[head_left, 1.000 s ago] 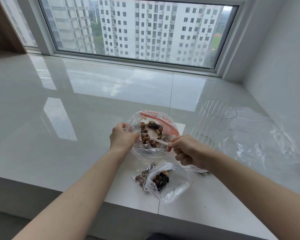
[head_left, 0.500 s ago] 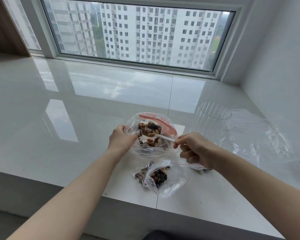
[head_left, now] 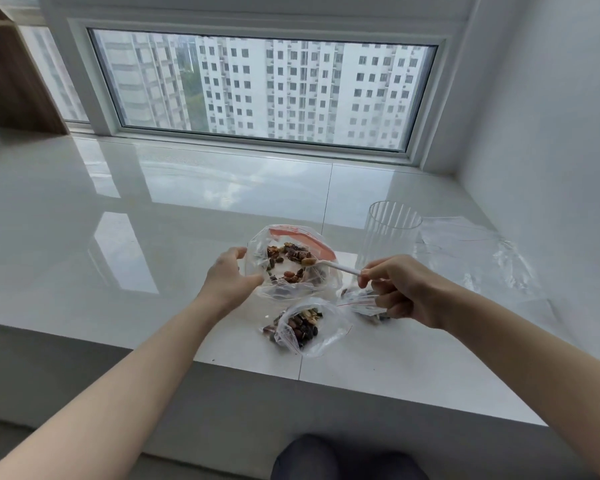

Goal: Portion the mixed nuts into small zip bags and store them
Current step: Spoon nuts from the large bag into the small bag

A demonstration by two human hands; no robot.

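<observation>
Glossy white tiles under a high-rise window at centre frame: the left hand grips the big nut bag open while the right hand pinches a loaded white spoon. Lifting it level should avoid spills. A second small bag sits half-hidden beneath that hand; another small bag lies below.

Left hand holds the big nut bag open; right hand lifts a seemingly loaded white spoon.
</observation>
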